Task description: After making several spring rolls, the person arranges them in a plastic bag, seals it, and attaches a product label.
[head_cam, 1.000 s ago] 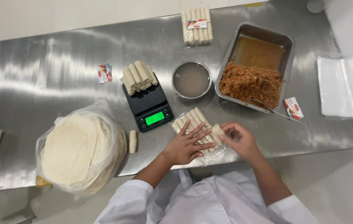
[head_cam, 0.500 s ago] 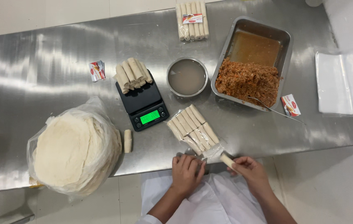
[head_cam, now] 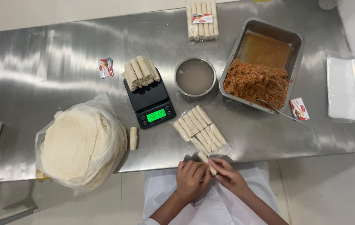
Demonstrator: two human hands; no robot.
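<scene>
My left hand (head_cam: 191, 179) and my right hand (head_cam: 229, 175) meet at the table's front edge, both pinching one pale rolled spring roll (head_cam: 207, 161) and the open end of a clear plastic bag (head_cam: 200, 129). The bag lies on the steel table (head_cam: 60, 71) just beyond my hands and holds several rolls side by side. The roll between my fingers sticks out of the bag's mouth.
A black scale (head_cam: 150, 102) carries a pile of rolls (head_cam: 140, 71). A bagged stack of round wrappers (head_cam: 79, 143) lies left, one loose roll (head_cam: 133, 138) beside it. Further back: a bowl of cloudy liquid (head_cam: 195, 76), a filling tray (head_cam: 263, 66), a packed roll bag (head_cam: 202, 19), plastic bags (head_cam: 350, 88).
My hands drew back from on top of the bagged rolls to the table's front edge, and now both grip a roll at the bag's mouth.
</scene>
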